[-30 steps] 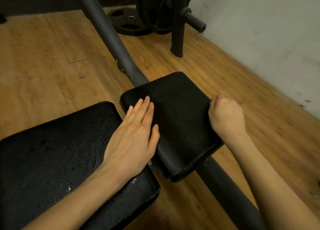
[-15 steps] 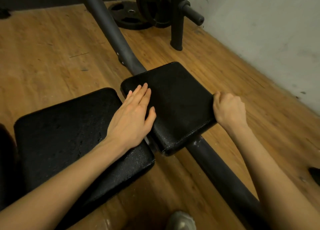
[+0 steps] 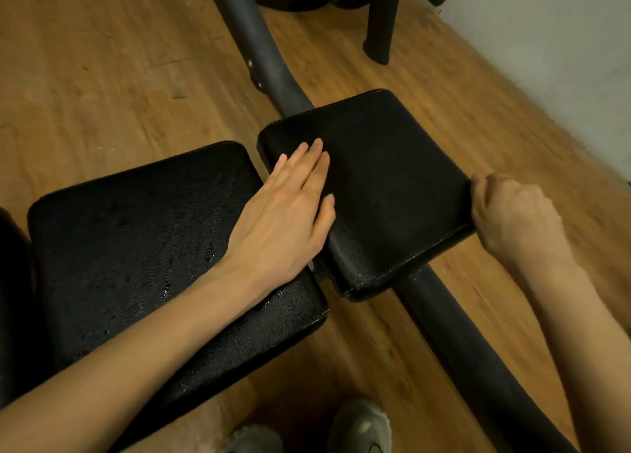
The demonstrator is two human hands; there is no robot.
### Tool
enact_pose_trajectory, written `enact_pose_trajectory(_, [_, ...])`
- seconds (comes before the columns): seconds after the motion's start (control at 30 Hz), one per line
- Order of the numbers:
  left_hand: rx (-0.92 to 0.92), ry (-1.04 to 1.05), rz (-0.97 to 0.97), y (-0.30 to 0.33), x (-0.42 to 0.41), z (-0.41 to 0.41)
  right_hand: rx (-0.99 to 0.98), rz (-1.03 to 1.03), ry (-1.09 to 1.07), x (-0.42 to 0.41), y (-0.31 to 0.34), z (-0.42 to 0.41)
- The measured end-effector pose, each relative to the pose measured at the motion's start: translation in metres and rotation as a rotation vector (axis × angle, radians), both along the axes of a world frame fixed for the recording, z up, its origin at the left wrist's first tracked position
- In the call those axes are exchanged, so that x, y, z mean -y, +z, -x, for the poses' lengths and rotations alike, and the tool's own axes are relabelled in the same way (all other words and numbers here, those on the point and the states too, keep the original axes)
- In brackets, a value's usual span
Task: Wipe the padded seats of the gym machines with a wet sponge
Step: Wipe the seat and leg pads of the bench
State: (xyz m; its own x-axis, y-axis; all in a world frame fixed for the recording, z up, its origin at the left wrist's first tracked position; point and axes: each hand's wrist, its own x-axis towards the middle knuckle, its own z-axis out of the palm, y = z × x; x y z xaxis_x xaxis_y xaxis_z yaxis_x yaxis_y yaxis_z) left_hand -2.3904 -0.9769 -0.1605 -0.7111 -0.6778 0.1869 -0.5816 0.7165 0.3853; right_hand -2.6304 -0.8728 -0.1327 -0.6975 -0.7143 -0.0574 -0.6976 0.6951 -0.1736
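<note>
Two hands meet the smaller pad: left hand flat, right hand gripping its edge.

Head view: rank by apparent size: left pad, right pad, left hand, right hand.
1. left pad
2. right pad
3. left hand, right hand: look alike, not ranked.

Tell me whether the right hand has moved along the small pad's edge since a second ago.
No. The right hand stays curled at the right edge of the small pad, near its near-right corner; only the camera has shifted.
</note>
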Motion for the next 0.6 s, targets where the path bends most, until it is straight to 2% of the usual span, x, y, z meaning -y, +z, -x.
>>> enact_pose_trajectory(0.17, [0.032,-0.013,-0.067,0.007,0.000,0.000,0.094,0.162,-0.026,-0.009,-0.003,-0.007])
enact_pose_trajectory(0.3, [0.165,-0.078,-0.130,0.024,-0.005,-0.006,0.110,0.326,-0.057,-0.035,0.010,-0.022])
enact_pose_trajectory(0.47, [0.285,-0.099,-0.286,0.070,-0.024,-0.036,0.177,0.263,0.005,-0.039,0.065,-0.061])
enact_pose_trajectory(0.6, [0.389,-0.061,-0.426,0.126,-0.046,-0.074,0.255,0.255,0.219,-0.031,0.109,-0.110])
